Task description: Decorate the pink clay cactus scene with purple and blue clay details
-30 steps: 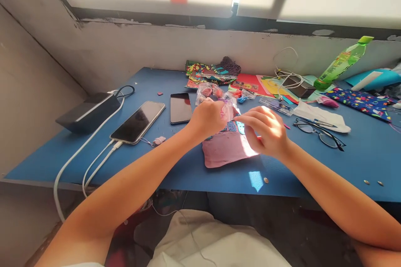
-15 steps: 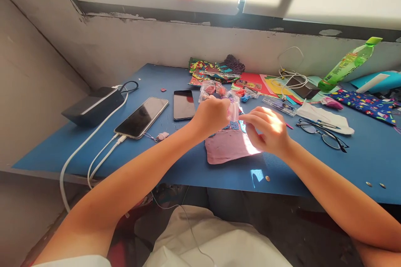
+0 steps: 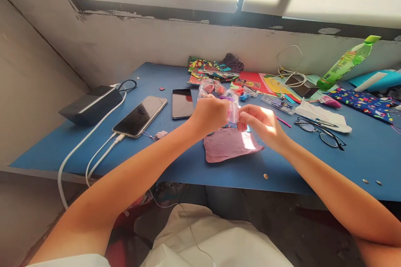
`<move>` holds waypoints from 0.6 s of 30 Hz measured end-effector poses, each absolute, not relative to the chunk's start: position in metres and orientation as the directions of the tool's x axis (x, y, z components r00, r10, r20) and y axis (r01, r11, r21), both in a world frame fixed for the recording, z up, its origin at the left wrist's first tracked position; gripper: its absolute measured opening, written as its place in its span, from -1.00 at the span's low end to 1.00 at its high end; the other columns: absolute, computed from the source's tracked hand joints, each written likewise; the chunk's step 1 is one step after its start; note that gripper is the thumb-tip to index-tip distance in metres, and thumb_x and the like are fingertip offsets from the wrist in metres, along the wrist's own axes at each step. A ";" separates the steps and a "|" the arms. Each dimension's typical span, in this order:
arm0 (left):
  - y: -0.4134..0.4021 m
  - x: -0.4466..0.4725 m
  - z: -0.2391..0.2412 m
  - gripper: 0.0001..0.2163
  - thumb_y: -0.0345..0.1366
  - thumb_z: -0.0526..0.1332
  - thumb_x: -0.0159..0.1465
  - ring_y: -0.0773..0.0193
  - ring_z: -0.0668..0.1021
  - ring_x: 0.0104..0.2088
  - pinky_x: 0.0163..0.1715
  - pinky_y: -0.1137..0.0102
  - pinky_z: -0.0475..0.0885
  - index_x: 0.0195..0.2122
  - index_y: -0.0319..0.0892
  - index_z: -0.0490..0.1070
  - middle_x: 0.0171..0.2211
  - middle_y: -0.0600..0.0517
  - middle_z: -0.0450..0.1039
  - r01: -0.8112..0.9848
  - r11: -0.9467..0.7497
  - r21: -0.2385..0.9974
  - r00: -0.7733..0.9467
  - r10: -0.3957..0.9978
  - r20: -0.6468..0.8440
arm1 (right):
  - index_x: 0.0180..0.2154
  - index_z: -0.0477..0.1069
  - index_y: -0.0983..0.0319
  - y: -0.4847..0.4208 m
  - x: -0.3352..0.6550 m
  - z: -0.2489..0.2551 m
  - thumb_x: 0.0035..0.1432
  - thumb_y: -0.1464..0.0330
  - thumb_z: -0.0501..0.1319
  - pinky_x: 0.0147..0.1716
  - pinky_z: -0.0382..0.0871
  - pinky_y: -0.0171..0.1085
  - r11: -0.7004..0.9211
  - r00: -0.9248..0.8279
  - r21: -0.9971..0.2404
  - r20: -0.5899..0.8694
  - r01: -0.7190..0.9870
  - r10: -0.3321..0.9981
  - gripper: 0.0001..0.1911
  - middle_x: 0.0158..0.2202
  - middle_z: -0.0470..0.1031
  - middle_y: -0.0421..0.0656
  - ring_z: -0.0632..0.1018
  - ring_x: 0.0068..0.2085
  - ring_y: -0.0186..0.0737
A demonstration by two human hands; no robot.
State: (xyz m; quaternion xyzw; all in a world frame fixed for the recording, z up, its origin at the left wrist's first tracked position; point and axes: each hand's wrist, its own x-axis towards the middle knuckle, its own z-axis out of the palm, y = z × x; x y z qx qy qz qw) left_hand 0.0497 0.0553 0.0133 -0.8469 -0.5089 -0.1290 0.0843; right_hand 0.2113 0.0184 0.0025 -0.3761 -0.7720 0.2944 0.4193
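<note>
My left hand (image 3: 211, 110) is closed around a small clear plastic bag (image 3: 232, 110) with pink and purple bits showing through it. At the bag's right edge, the fingers of my right hand (image 3: 258, 122) are pinched together on the plastic. Just below both hands lies a flat pink sheet (image 3: 224, 148) with uneven edges, partly sunlit. More clear bags with reddish contents (image 3: 210, 86) sit just beyond my left hand. Small blue patterned pieces (image 3: 232, 125) show between the hands and the pink sheet, mostly covered.
Left of my hands are a dark phone (image 3: 182, 103), a larger phone (image 3: 140, 117) with white cables and a black box (image 3: 90, 104). To the right lie glasses (image 3: 321, 132), a ruler (image 3: 278, 104) and coloured paper (image 3: 266, 85). A green bottle (image 3: 347, 63) leans farther back.
My right hand has moved slightly left to the bag's edge, and its outstretched fingers have curled into a pinch. The left hand keeps hold of the bag.
</note>
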 end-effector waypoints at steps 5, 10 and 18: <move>0.056 0.049 0.012 -0.72 -0.48 0.12 0.01 0.13 0.54 -0.47 -0.58 0.43 0.22 -0.26 -0.31 0.53 -0.48 -0.13 0.53 0.877 -0.478 -0.047 0.464 0.820 0.336 | -0.46 0.39 0.26 0.024 0.210 0.004 0.18 0.22 0.15 -0.50 0.31 -0.36 0.247 -0.405 -0.964 0.187 0.101 0.895 -0.73 -0.58 0.41 -0.23 0.40 -0.52 -0.38; 0.058 0.048 0.010 -0.73 -0.48 0.11 -0.02 0.16 0.53 -0.48 -0.58 0.44 0.19 -0.33 -0.27 0.54 -0.51 -0.10 0.53 0.866 -0.496 -0.060 0.479 0.789 0.384 | -0.45 0.41 0.26 0.027 0.210 0.001 0.11 0.17 0.21 -0.53 0.30 -0.37 0.207 -0.417 -0.978 0.175 0.032 0.892 -0.72 -0.58 0.42 -0.22 0.42 -0.52 -0.38; 0.065 0.045 0.002 -0.82 -0.43 0.10 -0.04 0.22 0.47 -0.53 -0.58 0.42 0.16 -0.46 -0.24 0.49 -0.60 -0.04 0.46 0.844 -0.535 -0.032 0.483 0.734 0.478 | -0.45 0.39 0.27 0.028 0.209 -0.003 0.14 0.11 0.19 -0.53 0.30 -0.37 0.216 -0.438 -0.974 0.164 0.072 0.884 -0.65 -0.58 0.42 -0.22 0.40 -0.55 -0.40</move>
